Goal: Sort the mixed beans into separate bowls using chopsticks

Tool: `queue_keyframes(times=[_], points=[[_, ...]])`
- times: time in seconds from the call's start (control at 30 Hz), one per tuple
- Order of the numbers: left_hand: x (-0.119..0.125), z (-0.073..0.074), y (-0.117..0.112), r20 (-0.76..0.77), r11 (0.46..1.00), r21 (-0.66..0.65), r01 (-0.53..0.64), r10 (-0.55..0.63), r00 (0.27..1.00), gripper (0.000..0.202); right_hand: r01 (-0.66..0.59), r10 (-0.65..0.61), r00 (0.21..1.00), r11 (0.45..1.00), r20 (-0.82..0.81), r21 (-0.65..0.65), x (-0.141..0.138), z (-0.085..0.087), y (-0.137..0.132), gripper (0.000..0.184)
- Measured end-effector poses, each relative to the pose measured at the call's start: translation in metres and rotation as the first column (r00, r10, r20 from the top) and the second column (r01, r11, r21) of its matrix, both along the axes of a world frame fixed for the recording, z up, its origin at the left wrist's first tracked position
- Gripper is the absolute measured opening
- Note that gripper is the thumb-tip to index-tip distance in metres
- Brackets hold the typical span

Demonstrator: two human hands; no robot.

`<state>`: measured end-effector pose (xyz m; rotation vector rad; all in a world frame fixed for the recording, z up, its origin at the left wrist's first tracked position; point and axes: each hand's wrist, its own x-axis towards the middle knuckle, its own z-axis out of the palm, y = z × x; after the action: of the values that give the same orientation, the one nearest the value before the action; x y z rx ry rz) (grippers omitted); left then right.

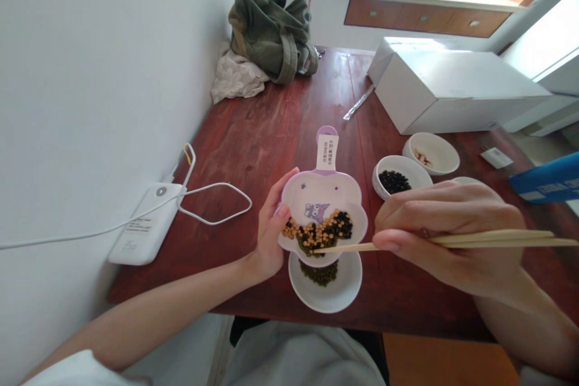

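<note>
My left hand (274, 238) is closed around the left edge of a flower-shaped dish (332, 188), its thumb over the rim and its fingers curled beneath. The dish sits near the middle of the bench (253, 132), its labelled handle (326, 151) pointing to the far side. My right hand (452, 232) is folded around a pair of wooden chopsticks (348, 248), whose tips reach left into the near part of the dish. There, tan, black and green beans (316, 232) lie mixed; the far part shows bare around a printed cartoon figure. Under the dish's near edge stands a white bowl (348, 292) holding green beans (322, 274); I can't tell whether the two touch. Beyond my right hand, a second bowl (420, 170) holds black beans (394, 181), and just to its far right a third bowl (446, 154) has a few red and pale pieces (422, 158) in it. A white box (456, 84) stands at the far right, a green bag (271, 36) at the far left, and a white power bank (147, 223) with a cable (221, 185) lies by the left wall.
</note>
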<state>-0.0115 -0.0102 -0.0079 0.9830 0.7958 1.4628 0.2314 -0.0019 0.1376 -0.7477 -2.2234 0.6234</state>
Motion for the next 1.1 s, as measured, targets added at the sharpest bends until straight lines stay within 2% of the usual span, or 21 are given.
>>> queue_keyframes(times=[0.13,0.27,0.73,0.97,1.1], points=[[0.0013,0.0028,-0.0003,0.008,1.000,-0.003,0.006,-0.006,1.000,0.063,-0.022,0.022,1.000,1.000,0.002,-0.003,-0.0035,-0.0012,0.0011,0.034],[0.0021,0.0039,-0.0009,0.008,1.000,-0.004,0.004,-0.004,1.000,0.063,-0.047,0.047,0.999,0.998,0.002,-0.047,-0.0040,-0.0036,0.0006,0.035],[0.0017,0.0046,-0.0011,0.003,1.000,0.006,0.005,-0.005,1.000,0.064,-0.043,0.041,0.999,0.997,-0.031,-0.071,-0.0045,-0.0039,-0.0022,0.034],[-0.0016,-0.0019,-0.0003,0.010,1.000,0.008,0.008,-0.008,1.000,0.066,0.022,-0.028,0.992,0.999,-0.127,-0.042,-0.0037,-0.0024,-0.0038,0.043],[-0.0020,-0.0030,0.0000,0.006,1.000,0.018,0.004,-0.004,1.000,0.066,0.035,-0.039,0.994,0.999,-0.100,-0.036,-0.0050,-0.0053,-0.0003,0.043]])
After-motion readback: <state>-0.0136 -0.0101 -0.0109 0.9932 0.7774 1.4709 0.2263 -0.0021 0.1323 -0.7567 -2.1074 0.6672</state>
